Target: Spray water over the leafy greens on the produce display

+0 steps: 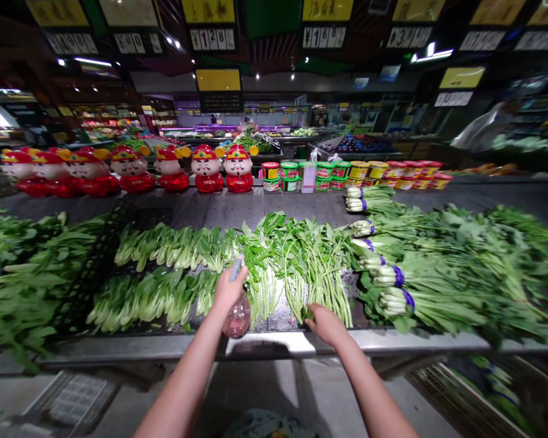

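Evidently, most of the laying-out has been done: the long-stemmed leafy greens, apparently water spinach, are spread on the perforated display shelf, with leaves toward the back and stems toward the metal front edge. Small bok choy is set in two rows to their left, and purple-taped bunches are stacked to their right. What seems to be left is the tidying of the stem ends, where a bare gap is shown; how much misting has been done cannot be told.

A spray bottle is grasped upright in the left hand, just above the front edge. The fingers of the right hand are curled at the lower stems; whether one is pinched cannot be told. The greens look fresh and glossy, their stems pale, slender and slightly splayed.
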A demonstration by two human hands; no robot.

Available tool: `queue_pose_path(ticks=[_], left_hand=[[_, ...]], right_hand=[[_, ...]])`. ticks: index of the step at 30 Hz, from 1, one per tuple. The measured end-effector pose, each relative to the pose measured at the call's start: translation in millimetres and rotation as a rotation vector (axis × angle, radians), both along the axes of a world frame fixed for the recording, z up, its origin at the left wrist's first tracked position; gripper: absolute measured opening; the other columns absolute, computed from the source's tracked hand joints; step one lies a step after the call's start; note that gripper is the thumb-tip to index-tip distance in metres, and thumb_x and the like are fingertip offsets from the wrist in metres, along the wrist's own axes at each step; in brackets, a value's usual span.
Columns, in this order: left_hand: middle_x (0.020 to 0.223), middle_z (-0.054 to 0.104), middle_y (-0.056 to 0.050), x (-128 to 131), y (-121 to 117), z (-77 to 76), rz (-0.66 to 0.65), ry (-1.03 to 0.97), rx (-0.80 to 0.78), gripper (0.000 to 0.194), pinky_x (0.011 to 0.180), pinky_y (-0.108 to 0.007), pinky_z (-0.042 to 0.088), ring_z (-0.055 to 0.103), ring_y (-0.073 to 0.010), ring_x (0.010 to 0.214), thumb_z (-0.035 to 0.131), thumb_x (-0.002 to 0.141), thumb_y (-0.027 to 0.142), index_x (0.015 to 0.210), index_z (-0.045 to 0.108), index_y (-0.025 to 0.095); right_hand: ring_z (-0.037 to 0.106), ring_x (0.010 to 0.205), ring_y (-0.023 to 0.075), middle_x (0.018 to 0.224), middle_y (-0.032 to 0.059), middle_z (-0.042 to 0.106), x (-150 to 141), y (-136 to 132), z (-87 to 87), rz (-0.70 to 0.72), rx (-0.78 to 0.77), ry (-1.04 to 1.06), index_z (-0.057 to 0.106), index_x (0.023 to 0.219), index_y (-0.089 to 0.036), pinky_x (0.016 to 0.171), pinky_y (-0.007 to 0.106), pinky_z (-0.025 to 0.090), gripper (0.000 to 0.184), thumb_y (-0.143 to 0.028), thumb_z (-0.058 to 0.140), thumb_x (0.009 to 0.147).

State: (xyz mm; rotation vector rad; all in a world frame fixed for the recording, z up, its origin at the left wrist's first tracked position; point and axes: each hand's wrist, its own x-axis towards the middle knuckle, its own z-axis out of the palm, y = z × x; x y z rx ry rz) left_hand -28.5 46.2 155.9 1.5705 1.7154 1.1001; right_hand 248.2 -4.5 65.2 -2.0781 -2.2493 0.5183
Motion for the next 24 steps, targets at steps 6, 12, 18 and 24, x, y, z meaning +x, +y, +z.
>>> queue_pose_path(ticks=[6, 12, 18, 24], left_hand=[[0.067, 0.063, -0.004, 23, 5, 3.3, -0.007, 0.055, -0.006, 0.038, 0.060, -0.026, 0.039, 0.056, -0.0164, 0.062, 0.050, 0.081, 0.048, 0.078, 0.067, 0.014], [0.064, 0.062, -0.003, 39, -3, 2.0, 0.018, 0.033, -0.059, 0.040, 0.058, -0.026, 0.038, 0.056, -0.0156, 0.059, 0.049, 0.081, 0.049, 0.073, 0.067, 0.014], [0.070, 0.060, -0.001, 55, -8, -6.1, -0.064, 0.018, 0.012, 0.038, 0.062, -0.025, 0.038, 0.053, -0.0144, 0.065, 0.051, 0.082, 0.048, 0.092, 0.068, 0.015], [0.072, 0.058, -0.002, 80, -14, -9.7, -0.085, -0.037, 0.017, 0.040, 0.062, -0.026, 0.039, 0.052, -0.0148, 0.066, 0.049, 0.083, 0.051, 0.088, 0.065, 0.014]], right_hand=[[0.054, 0.117, 0.0229, 0.132, 0.0141, 0.054, 17, 3, 0.6, 0.017, 0.010, -0.008, 0.054, 0.127, -0.015, 0.096, 0.030, 0.040, 0.047, -0.027, 0.050, 0.082], [0.052, 0.119, 0.0227, 0.134, 0.0139, 0.052, 35, 2, -5.1, 0.007, 0.022, 0.004, 0.053, 0.129, -0.015, 0.098, 0.030, 0.038, 0.048, -0.028, 0.050, 0.082], [0.047, 0.125, 0.0212, 0.136, 0.0136, 0.050, 53, 1, -20.8, 0.000, 0.040, 0.038, 0.052, 0.129, -0.016, 0.101, 0.030, 0.036, 0.048, -0.027, 0.049, 0.082], [0.037, 0.133, 0.0203, 0.141, 0.0119, 0.045, 67, 0, -32.5, -0.025, 0.088, 0.036, 0.047, 0.134, -0.014, 0.105, 0.029, 0.032, 0.051, -0.026, 0.046, 0.085]])
